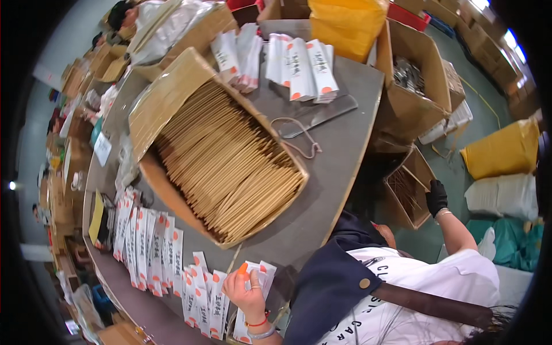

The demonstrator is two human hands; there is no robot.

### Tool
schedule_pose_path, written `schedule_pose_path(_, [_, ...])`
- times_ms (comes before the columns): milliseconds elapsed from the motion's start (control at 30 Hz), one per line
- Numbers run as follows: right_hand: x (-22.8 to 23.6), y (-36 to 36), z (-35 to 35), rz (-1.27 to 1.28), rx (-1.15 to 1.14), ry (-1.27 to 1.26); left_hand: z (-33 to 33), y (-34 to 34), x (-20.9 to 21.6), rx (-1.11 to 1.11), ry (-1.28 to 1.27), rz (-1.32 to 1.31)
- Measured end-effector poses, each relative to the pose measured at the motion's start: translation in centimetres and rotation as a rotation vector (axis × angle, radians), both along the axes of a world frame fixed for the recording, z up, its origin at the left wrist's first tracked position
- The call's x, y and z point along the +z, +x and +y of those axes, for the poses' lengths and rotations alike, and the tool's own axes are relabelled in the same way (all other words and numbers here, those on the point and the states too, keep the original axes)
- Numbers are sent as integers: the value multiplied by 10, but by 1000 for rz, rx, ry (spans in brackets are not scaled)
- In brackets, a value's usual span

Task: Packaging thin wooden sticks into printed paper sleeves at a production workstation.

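Note:
My left hand (244, 292), an orange cover on one fingertip, is over the near end of the table with its fingers curled in. White paper sleeves with orange dots (217, 305) lie beside and under it; whether it grips one is hidden. Out to the right, my right hand (437, 197) wears a black glove and is closed at the rim of a small cardboard box (422, 214). From the glove a thin pale stick (415, 177) slants across that box, above dark brown sticks (401, 187). A large open carton (167, 187) of tightly packed slender tan pieces (224, 167) rests on the table.
More sleeves lie in a row (150, 247) at left and in stacks (299, 69) at the back. A flat dark blade-like tool (330, 115) with a cord lies beside the carton. A tall box (414, 109) and yellow sacks (500, 149) stand right. Another person (121, 16) is far left.

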State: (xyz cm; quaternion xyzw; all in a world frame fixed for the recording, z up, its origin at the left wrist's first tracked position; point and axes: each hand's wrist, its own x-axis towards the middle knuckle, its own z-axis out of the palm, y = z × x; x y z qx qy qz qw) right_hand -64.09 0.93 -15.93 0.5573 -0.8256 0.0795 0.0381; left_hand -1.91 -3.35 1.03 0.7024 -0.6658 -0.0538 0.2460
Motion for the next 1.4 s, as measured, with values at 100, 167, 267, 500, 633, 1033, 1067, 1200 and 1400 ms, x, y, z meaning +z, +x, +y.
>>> schedule_pose_path(100, [-52,-26,9,-5,-165,18,-6,-10,4,-67,11,-60])
schedule_pose_path(167, [-37,21,-35,-168,-204,235,5,-3,3,-18,30,-32])
schedule_pose_path(267, [-117,24,-76,-326,-66,440,12,-5,0,67,44,-15])
schedule_pose_path(500, [-232,25,-90,-235,116,385,42,-7,8,203,180,-185])
schedule_pose_path(633, [-247,44,-61,-268,216,535,50,-9,17,274,237,-177])
schedule_pose_path(1033, [-72,117,-107,-424,361,354,35,15,-3,320,244,-10])
schedule_pose_path(1067, [-37,126,-128,-466,226,337,35,17,-3,322,234,2])
schedule_pose_path(1200, [102,208,-188,-738,534,-170,36,16,-13,239,203,18])
schedule_pose_path(1400, [174,416,-278,-356,1470,-123,31,24,-25,278,162,244])
